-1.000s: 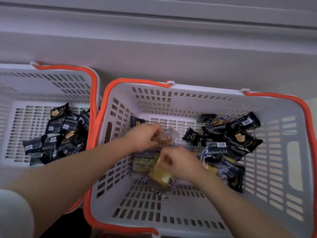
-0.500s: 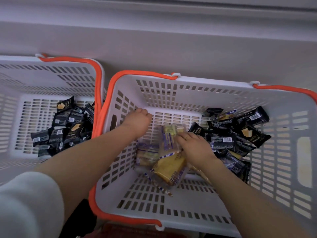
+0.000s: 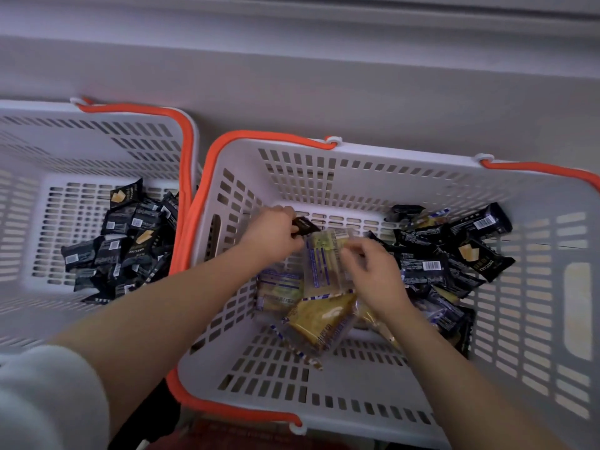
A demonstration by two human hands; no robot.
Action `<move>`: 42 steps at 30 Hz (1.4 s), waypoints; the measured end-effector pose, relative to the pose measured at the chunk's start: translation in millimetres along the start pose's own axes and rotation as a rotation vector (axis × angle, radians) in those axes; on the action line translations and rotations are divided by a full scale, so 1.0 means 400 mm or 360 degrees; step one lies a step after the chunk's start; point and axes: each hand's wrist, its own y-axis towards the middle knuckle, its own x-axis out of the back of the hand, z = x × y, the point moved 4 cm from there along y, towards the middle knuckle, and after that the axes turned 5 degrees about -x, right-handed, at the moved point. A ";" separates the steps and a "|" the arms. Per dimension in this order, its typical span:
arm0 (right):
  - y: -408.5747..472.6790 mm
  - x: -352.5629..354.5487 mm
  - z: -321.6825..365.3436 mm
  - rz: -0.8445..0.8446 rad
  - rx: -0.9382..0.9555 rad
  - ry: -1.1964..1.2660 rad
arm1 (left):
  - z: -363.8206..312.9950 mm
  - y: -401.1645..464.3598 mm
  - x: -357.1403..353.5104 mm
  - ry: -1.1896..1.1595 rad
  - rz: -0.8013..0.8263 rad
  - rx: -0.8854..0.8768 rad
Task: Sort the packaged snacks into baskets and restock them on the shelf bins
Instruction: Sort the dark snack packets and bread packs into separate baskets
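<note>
Two white slotted baskets with orange handles stand side by side. The right basket [image 3: 535, 319] holds black snack packets [image 3: 431, 264] piled on its right and clear packets of yellow cake [image 3: 319, 318] in its middle. My left hand [image 3: 271, 232] is inside it near the back left and pinches a small black packet [image 3: 305, 226]. My right hand [image 3: 373, 271] rests with curled fingers on an upright clear packet [image 3: 321, 261]. The left basket [image 3: 29, 196] holds only black packets [image 3: 123, 245].
A pale grey shelf ledge [image 3: 324, 76] runs across behind both baskets. The orange handles [image 3: 185, 190] of the two baskets touch between them. Something dark and reddish lies under the right basket's near edge [image 3: 227, 433].
My left hand reached to the back left of the right basket and now holds a black packet. My right hand shifted up onto the upright clear packet.
</note>
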 end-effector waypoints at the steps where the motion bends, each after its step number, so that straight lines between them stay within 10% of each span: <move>1: 0.003 -0.006 0.010 -0.0020 -0.0194 0.0283 | -0.004 -0.030 -0.006 -0.0470 -0.0001 0.0110; 4: -0.001 -0.065 0.036 0.0289 -0.0670 0.1149 | -0.036 -0.128 -0.064 -0.1348 0.0075 0.0236; 9: -0.033 -0.111 0.031 0.0377 -0.0412 0.0356 | -0.023 -0.233 -0.146 -0.1881 0.0055 0.0449; 14: -0.064 -0.136 0.011 0.0395 -0.0517 0.0521 | -0.026 -0.243 -0.163 -0.1937 0.0279 0.0292; 19: -0.060 -0.056 0.005 0.0104 -0.0063 -0.0231 | 0.052 -0.159 -0.155 -0.0523 0.0072 0.0287; 25: -0.092 -0.016 -0.103 0.0511 0.0546 -0.1506 | 0.080 -0.090 -0.224 0.0584 0.0478 -0.0083; 31: -0.110 -0.063 -0.107 0.0367 0.0663 -0.1779 | 0.082 -0.052 -0.196 0.0662 0.0661 -0.0115; 38: -0.031 -0.048 -0.023 -0.0107 0.0797 -0.1623 | -0.025 -0.068 -0.062 -0.0299 0.0224 -0.0266; 42: 0.024 -0.022 0.026 -0.0162 0.0644 -0.1381 | -0.057 -0.138 -0.073 0.0075 0.0294 -0.0378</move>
